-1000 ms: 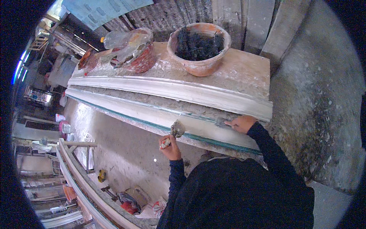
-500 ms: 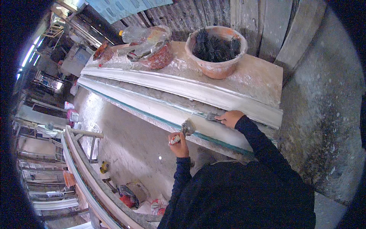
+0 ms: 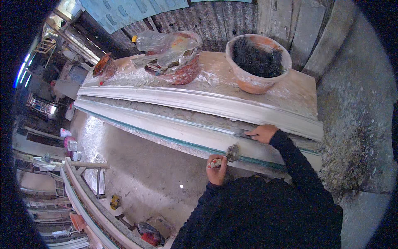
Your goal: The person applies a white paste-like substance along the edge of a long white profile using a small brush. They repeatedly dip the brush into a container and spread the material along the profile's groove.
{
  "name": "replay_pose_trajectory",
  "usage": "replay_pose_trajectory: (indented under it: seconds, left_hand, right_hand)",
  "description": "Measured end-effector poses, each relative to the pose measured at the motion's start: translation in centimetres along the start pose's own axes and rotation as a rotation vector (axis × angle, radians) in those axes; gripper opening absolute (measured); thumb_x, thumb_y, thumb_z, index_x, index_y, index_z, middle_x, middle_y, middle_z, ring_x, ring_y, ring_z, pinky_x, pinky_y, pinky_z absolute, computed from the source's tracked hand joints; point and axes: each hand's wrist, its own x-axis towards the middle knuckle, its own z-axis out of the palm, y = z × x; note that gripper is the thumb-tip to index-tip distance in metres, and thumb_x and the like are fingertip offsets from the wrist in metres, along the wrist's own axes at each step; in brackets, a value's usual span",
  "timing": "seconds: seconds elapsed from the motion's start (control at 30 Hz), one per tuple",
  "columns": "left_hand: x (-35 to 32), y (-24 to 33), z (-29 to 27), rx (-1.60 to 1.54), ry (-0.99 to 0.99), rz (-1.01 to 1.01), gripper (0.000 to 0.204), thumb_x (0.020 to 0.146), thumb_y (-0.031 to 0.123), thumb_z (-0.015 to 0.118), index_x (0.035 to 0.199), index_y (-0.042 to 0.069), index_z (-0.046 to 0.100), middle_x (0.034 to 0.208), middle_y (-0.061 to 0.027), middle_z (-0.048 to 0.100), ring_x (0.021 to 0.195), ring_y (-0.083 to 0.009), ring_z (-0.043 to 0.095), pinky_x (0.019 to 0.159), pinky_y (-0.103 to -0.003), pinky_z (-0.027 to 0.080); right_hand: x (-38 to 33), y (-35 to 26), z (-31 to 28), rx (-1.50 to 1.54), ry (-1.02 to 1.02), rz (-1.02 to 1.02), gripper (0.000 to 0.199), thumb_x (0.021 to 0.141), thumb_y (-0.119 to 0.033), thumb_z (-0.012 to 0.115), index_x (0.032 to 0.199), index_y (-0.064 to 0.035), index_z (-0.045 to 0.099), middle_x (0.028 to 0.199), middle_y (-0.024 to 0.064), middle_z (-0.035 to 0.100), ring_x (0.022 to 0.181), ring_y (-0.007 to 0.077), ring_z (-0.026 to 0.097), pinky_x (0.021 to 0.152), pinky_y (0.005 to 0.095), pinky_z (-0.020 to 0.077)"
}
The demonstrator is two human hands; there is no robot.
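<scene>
two hands work at the near end of a long white plaster moulding [image 3: 182, 135] that lies along the bench [image 3: 286, 93]. the left hand [image 3: 217, 168] is clenched around the handle of a small scraper [image 3: 231, 153], whose caked blade rests against the front edge of the moulding. the right hand [image 3: 262, 133] grips a narrow flat tool [image 3: 241, 133] and presses it onto the grey strip running along the top of the piece; its fingers are curled closed on that tool.

judging from how things lie, the work looks partly done: the white face of the moulding reads smooth along most of its length toward the far left, while the grey strip beside the right hand looks rough and crumbly, so the stretch near the person and on to the right end seems left to dress. a second moulded length [image 3: 199, 99] lies just behind, touching or nearly touching the first; i cannot tell which.

on the bench stand an orange basin [image 3: 257, 85] full of dark fibre at the right and a red bowl [image 3: 182, 72] near the middle, with a clear plastic bottle [image 3: 155, 41] lying across it. a pale blue sheet [image 3: 132, 10] hangs on the wall behind, upper left; its marks are too small to make out. down on the floor lies a small yellow object [image 3: 115, 202] and a red and black bag [image 3: 149, 234].
</scene>
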Motion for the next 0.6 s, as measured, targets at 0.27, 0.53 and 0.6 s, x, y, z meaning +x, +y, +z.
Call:
replay_pose_trajectory:
  seconds: [0.27, 0.53, 0.6]
  left_hand:
    - [4.1, -0.6, -5.2, 0.005, -0.121, 0.066, 0.009, 0.075, 0.002, 0.062, 0.081, 0.002, 0.055, 0.079, -0.0068, 0.056, 0.073, -0.0143, 0.053, 0.068, -0.026, 0.042]
    - [8.6, -0.2, -8.3, -0.08, -0.062, 0.085, 0.011, 0.076, 0.001, 0.061, 0.082, 0.002, 0.053, 0.084, -0.0083, 0.055, 0.079, -0.015, 0.054, 0.072, -0.026, 0.042]
    - [9.0, -0.2, -9.3, -0.035, -0.029, 0.077, 0.011, 0.076, 0.0, 0.061, 0.082, 0.002, 0.052, 0.084, -0.0081, 0.054, 0.08, -0.0148, 0.053, 0.073, -0.026, 0.042]
  right_hand:
    - [-4.5, -0.8, -1.4, 0.04, -0.162, 0.313, 0.043, 0.078, -0.019, 0.057, 0.117, -0.0359, 0.05, 0.088, 0.0139, 0.061, 0.076, 0.0305, 0.059, 0.071, 0.0379, 0.0449]
    - [2.6, -7.4, -2.0, -0.02, -0.072, 0.229, 0.038, 0.082, -0.025, 0.051, 0.118, -0.0381, 0.048, 0.083, 0.0149, 0.06, 0.073, 0.0311, 0.059, 0.067, 0.0397, 0.0447]
    - [1.6, -5.5, -1.7, 0.03, -0.08, 0.152, 0.038, 0.083, -0.027, 0.049, 0.119, -0.0386, 0.047, 0.082, 0.0153, 0.06, 0.072, 0.0325, 0.059, 0.067, 0.0416, 0.0456]
